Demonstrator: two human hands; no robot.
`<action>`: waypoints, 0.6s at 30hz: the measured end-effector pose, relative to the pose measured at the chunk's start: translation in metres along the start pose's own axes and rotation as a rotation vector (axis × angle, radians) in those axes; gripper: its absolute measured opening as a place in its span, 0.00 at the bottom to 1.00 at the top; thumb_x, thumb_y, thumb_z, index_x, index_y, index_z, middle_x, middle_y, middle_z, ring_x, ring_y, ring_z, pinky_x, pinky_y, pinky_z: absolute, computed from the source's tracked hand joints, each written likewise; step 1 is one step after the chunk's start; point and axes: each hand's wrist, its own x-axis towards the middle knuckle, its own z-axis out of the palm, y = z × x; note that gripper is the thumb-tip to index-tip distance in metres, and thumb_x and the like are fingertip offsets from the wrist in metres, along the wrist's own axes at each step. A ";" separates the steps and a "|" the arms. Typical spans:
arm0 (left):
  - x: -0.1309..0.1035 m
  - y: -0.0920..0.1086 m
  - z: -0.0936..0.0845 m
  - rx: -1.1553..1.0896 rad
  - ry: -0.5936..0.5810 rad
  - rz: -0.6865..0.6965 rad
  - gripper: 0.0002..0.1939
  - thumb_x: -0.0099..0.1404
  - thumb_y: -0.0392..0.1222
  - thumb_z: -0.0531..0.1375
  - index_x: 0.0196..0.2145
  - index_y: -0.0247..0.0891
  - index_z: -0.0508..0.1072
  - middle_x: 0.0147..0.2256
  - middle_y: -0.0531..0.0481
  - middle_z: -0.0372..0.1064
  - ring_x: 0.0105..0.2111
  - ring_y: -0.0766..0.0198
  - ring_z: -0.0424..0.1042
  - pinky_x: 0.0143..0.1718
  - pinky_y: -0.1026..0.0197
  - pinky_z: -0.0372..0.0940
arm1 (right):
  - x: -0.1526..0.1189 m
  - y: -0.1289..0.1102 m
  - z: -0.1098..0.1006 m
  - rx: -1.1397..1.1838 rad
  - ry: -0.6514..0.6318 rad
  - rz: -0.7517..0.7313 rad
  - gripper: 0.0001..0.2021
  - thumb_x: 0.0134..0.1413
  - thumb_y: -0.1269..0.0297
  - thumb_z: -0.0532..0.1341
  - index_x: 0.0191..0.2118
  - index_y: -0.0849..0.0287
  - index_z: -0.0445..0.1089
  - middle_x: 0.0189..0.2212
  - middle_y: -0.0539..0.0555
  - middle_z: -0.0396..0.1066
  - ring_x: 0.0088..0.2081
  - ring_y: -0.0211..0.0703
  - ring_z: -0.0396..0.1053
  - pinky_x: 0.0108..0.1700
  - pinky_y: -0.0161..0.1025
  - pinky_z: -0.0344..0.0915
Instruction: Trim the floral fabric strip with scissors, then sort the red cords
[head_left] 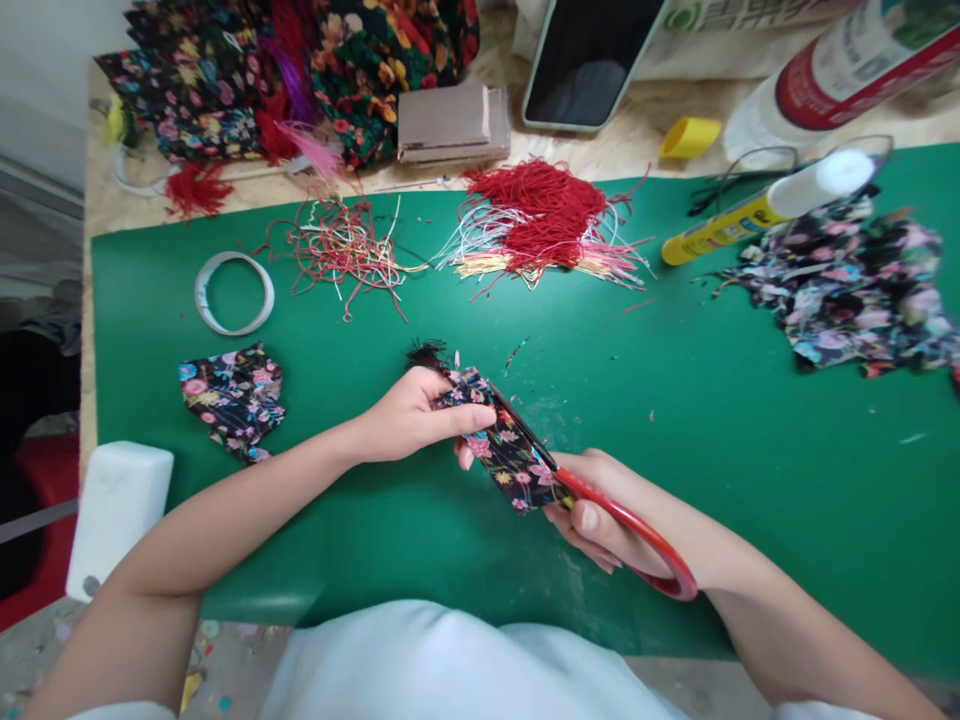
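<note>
Near the middle of the green mat, my left hand (pixel 420 412) grips a strip of black floral fabric (pixel 517 465), thumb on top and fingers beneath. A dark frayed tuft sticks out beyond that hand. My right hand (pixel 600 505) is closed around the red handles of a pair of scissors (pixel 637 528). The dark blades lie along the upper right edge of the fabric and point up toward my left hand. Whether the blades are parted is hard to see. Another floral piece (pixel 236 395) lies flat to the left.
A green mat (pixel 720 420) covers the wooden table. Along its back are a tape roll (pixel 235 293), tangled cords (pixel 345 245), red tassel threads (pixel 551 220), a glue stick (pixel 750 222) and gathered fabric (pixel 862 285). A phone (pixel 589 60), cardboard box (pixel 453 125) and bottle (pixel 825 85) stand behind; a white device (pixel 120 515) sits left.
</note>
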 end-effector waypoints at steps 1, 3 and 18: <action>0.000 0.000 0.000 -0.004 0.000 0.007 0.23 0.58 0.56 0.72 0.24 0.31 0.74 0.19 0.49 0.73 0.19 0.70 0.73 0.25 0.70 0.70 | 0.000 0.000 0.000 0.005 0.007 -0.002 0.32 0.60 0.27 0.53 0.35 0.57 0.60 0.18 0.42 0.58 0.14 0.29 0.56 0.15 0.28 0.57; 0.001 -0.001 -0.001 -0.002 0.001 0.019 0.22 0.59 0.54 0.72 0.24 0.31 0.74 0.20 0.49 0.74 0.19 0.70 0.73 0.25 0.70 0.70 | 0.000 0.001 0.002 0.021 0.028 0.005 0.31 0.60 0.28 0.54 0.35 0.57 0.60 0.18 0.41 0.57 0.14 0.29 0.56 0.15 0.28 0.56; 0.001 -0.001 -0.001 0.041 -0.003 0.009 0.26 0.60 0.59 0.70 0.25 0.30 0.74 0.20 0.49 0.73 0.20 0.70 0.72 0.26 0.69 0.69 | 0.002 0.007 0.012 0.184 0.044 0.018 0.31 0.60 0.29 0.56 0.38 0.59 0.64 0.16 0.40 0.59 0.14 0.28 0.54 0.17 0.26 0.57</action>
